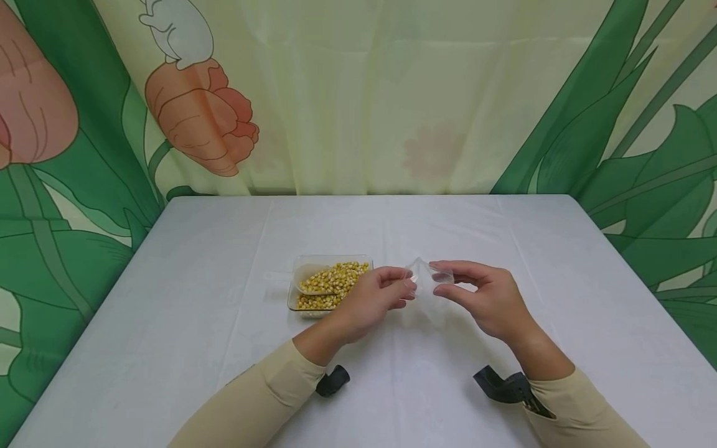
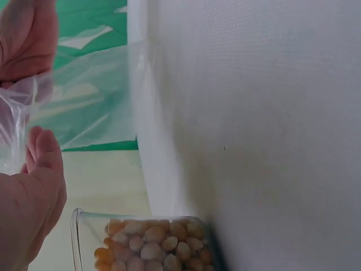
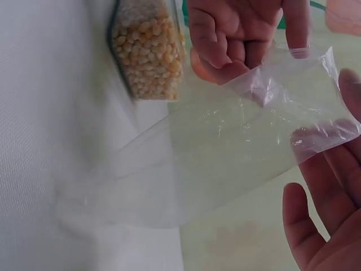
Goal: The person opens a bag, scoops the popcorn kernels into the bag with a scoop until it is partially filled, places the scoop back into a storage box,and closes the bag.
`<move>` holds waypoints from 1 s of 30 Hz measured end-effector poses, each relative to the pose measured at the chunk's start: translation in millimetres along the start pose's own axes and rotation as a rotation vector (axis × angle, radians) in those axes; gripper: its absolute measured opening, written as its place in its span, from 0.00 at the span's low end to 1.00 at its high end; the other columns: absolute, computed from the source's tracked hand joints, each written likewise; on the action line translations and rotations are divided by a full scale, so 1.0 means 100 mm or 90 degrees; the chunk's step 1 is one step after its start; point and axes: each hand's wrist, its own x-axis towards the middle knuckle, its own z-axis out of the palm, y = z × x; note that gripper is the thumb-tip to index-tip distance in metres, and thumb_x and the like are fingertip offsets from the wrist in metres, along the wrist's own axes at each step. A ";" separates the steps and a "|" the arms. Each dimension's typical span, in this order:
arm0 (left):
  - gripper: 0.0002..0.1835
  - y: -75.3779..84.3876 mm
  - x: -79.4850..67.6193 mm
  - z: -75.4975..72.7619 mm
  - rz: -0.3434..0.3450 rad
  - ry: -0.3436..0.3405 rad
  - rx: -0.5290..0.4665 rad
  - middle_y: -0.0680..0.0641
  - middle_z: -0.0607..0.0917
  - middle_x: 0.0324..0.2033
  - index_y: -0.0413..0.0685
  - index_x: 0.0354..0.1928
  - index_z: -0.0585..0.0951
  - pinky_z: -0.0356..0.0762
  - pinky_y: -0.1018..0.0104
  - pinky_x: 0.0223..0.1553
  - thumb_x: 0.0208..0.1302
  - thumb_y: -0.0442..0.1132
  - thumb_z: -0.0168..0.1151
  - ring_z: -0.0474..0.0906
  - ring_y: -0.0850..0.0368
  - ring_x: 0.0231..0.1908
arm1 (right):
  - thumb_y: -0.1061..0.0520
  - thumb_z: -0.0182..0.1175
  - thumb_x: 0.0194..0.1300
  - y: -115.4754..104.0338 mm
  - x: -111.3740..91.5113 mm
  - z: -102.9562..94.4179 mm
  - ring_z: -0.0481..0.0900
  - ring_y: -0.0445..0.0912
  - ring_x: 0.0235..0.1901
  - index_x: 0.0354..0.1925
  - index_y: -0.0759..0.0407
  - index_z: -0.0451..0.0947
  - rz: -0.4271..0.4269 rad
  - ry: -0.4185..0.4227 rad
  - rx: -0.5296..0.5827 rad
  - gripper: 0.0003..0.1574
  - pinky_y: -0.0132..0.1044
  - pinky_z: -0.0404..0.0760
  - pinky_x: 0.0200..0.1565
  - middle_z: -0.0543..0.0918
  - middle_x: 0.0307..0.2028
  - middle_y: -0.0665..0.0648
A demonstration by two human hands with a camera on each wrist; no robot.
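A clear plastic bag point(image 1: 421, 283) hangs between my two hands above the table, its body trailing down in the right wrist view point(image 3: 192, 164). My left hand point(image 1: 372, 300) pinches one side of the bag's top edge between thumb and fingers. On the opposite side, my right hand point(image 1: 493, 305) holds the edge, with fingers behind the film and the thumb in front. The bag's mouth is spread between them, and only see-through film shows inside. Just left of my left hand is a clear rectangular container point(image 1: 290, 303) of yellow corn kernels point(image 1: 348, 274).
A clear scoop point(image 1: 307, 272) lies in the container among the kernels, its handle sticking out to the left. A white cloth covers the table point(image 1: 224, 249). Behind its far edge hangs a printed curtain point(image 1: 358, 112). Black wrist-worn devices point(image 1: 333, 381) sit at both sleeves.
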 end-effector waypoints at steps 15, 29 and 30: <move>0.22 0.00 -0.07 -0.15 -0.017 0.089 0.171 0.48 0.82 0.52 0.39 0.63 0.75 0.79 0.60 0.55 0.71 0.40 0.62 0.80 0.54 0.53 | 0.64 0.76 0.54 0.10 0.06 0.10 0.78 0.37 0.38 0.48 0.61 0.88 0.049 0.030 -0.070 0.21 0.25 0.76 0.33 0.89 0.39 0.56; 0.19 0.01 -0.29 -0.56 0.131 0.124 0.263 0.44 0.84 0.46 0.36 0.56 0.79 0.80 0.65 0.50 0.65 0.32 0.67 0.82 0.55 0.46 | 0.65 0.75 0.54 0.22 0.14 0.24 0.80 0.39 0.33 0.48 0.62 0.87 0.057 -0.003 -0.051 0.20 0.29 0.74 0.29 0.86 0.30 0.50; 0.19 0.01 -0.31 -0.60 0.140 0.127 0.269 0.43 0.84 0.46 0.36 0.56 0.79 0.81 0.65 0.50 0.65 0.32 0.67 0.82 0.54 0.46 | 0.65 0.75 0.54 0.22 0.14 0.25 0.80 0.39 0.33 0.48 0.62 0.87 0.057 -0.005 -0.050 0.20 0.29 0.74 0.28 0.86 0.29 0.50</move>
